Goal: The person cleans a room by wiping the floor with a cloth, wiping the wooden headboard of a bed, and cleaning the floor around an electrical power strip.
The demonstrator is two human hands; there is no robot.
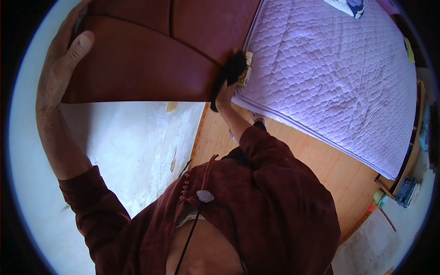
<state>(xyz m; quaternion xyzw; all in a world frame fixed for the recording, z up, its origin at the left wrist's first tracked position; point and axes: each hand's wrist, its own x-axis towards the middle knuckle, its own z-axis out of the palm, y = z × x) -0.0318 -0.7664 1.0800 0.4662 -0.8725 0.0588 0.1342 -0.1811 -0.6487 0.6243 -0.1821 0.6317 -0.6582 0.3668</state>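
My left hand (pixel 62 62) is at the left edge of a brown, leather-looking headboard (pixel 146 64) with dark seams. Its thumb lies over the front face, and the fingers run up along the edge, their tips partly out of sight. My right hand (pixel 225 95) is closed around a soft black cloth-like item (pixel 233 71), whose exact kind I cannot make out. That item is at the headboard's lower right corner, beside the bed. Just behind it shows part of a small yellow and white box (pixel 248 68).
A bed with a quilted lilac cover (pixel 330 82) fills the right side. Folded fabric (pixel 348 7) lies at its far end. Below is a wooden floor (pixel 339 178); a scuffed white wall (pixel 133 142) stands at left. A wooden shelf (pixel 412 156) with cloth items is at far right.
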